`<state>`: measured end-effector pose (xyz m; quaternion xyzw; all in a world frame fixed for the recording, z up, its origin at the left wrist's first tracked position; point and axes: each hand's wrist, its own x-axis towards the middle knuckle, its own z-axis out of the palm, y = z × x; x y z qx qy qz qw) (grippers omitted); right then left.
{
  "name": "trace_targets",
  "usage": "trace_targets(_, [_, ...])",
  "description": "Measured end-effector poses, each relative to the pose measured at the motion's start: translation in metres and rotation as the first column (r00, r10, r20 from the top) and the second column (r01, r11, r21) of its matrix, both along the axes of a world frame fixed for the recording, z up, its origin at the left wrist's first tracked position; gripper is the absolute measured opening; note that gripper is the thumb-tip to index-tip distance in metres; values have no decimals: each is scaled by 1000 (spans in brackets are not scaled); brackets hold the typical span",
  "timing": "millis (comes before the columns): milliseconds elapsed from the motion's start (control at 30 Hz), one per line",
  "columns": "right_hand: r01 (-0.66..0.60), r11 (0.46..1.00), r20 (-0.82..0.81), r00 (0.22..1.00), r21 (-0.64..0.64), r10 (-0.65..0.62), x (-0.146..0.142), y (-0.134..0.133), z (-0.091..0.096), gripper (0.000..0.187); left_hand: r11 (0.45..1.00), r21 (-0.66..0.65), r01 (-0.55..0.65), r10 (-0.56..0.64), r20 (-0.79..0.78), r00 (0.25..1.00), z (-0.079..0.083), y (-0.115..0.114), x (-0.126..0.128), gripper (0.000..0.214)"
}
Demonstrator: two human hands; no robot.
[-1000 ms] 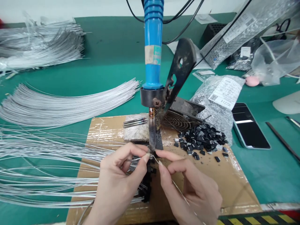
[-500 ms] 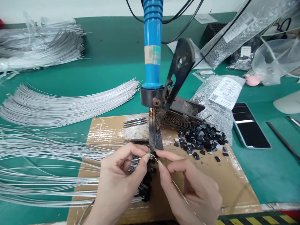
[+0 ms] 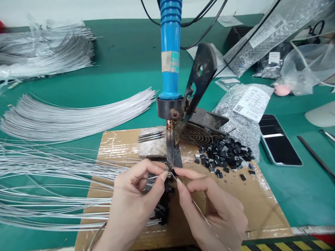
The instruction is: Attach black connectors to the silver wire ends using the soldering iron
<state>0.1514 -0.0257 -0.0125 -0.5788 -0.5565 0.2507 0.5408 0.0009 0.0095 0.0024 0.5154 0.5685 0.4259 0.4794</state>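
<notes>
A blue-handled soldering iron (image 3: 170,80) hangs upright in a black clamp, its dark tip pointing down between my hands. My left hand (image 3: 138,200) is closed in a pinch right beside the tip, on a thin grey wire (image 3: 153,177) whose end is mostly hidden by the fingertips. From the other side, my right hand (image 3: 216,207) pinches a strand of solder wire (image 3: 200,210), which trails down across the palm. The solder's end meets the small shiny spot under the tip. Below my left hand lie several grey wires with black connectors (image 3: 162,212) on their ends.
Cardboard (image 3: 256,209) covers the work area. Loose black connectors (image 3: 227,155) are heaped right of a small fan (image 3: 201,132). Bundled grey wires (image 3: 78,116) lie left. A phone (image 3: 280,139) and plastic bags (image 3: 243,101) are at right.
Almost nothing differs. Both hands keep their pinch at the iron's tip, with my left hand shifted very slightly to the right.
</notes>
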Motion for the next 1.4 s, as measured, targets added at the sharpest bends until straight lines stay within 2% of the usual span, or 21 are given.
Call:
trace_targets(467, [2,1000,-3,1000,19,-2,-1,-1,0,20,998,60,1,0,-15,1000,-1,0,0,24])
trace_targets(1133, [-41,996,-85,996,-74,34,3,-2,-6,18,1000,-13,5,-5,-10,1000,-1,1,0,17])
trace_targets(1400, [-39,996,-84,996,-79,32,2,-1,-5,18,1000,5,18,-17,-76,997,0,3,1,16])
